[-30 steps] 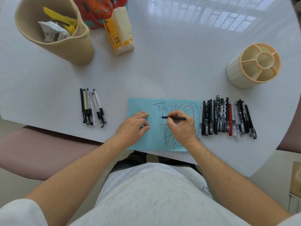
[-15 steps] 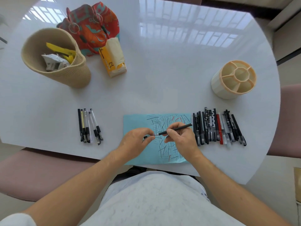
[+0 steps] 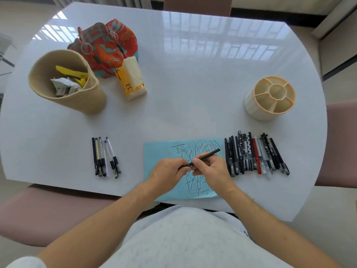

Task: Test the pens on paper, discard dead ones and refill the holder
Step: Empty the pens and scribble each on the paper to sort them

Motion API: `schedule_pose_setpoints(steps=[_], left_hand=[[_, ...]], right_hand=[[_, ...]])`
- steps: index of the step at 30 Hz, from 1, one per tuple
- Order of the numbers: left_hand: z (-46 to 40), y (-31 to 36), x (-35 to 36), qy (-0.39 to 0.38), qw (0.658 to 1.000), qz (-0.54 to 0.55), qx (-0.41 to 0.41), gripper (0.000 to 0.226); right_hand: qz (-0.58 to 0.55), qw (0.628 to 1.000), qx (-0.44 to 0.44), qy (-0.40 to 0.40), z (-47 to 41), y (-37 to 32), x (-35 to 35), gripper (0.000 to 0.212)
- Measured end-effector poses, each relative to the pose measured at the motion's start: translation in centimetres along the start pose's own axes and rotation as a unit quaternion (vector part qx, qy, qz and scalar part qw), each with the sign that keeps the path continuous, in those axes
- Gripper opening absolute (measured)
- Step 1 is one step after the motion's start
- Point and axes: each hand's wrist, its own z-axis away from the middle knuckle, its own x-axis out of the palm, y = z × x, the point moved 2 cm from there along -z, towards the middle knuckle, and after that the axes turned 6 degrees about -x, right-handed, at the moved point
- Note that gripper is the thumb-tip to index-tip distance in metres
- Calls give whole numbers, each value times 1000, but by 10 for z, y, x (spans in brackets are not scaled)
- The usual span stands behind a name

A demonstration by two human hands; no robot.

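A: So, pen (image 3: pixel 205 156) is off the paper (image 3: pixel 160 151) now; a sec ago the right hand (image 3: pixel 210 172) was scribbling w/ it.
B: Yep. Left hand (image 3: pixel 167 172) pinches its tip end, right grips the barrel, probably capping. Next it's either the holder (image 3: pixel 251 105), far right, or the basket (image 3: pixel 87 101).

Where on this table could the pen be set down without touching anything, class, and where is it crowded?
Bare tabletop lies between the small pen group and the blue paper, and across the wide middle between the tissue pack and the empty holder. It is crowded right of the paper, where the long pen row lies packed, and far left round the basket and bag.
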Motion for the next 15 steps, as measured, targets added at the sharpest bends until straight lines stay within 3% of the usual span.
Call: schedule_pose_setpoints(steps=[6, 10, 15], left_hand=[[0, 4, -1, 6, 1000, -24, -5, 19], [-1, -4, -2, 3, 1000, -6, -27, 19], [-9, -24, -15, 48, 996, -8, -80, 18]], right_hand=[[17, 1000, 2, 25, -3, 6, 4, 4], [53, 998, 26, 2, -13, 5, 7, 6], [75, 995, 60, -20, -28, 4, 9, 23]])
